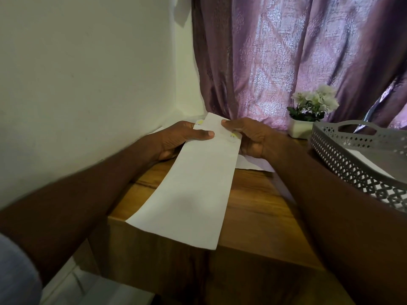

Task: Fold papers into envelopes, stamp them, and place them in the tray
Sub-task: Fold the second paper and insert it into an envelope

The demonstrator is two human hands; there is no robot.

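Note:
A long, narrow folded white paper [193, 186] stretches from my hands toward me, over the wooden table [253, 205]; its near end hangs past the table's front edge. My left hand [180, 137] grips the far end from the left, thumb on top. My right hand [251, 137] pinches the same end from the right. Small yellow marks [233, 135] show on the paper near the fingers. A grey perforated tray [352, 159] stands at the right, holding white paper.
More white paper [253, 165] lies on the table under my right hand. A small white pot of white flowers [308, 111] stands by the purple curtain [297, 58]. A white wall [88, 73] closes the left side.

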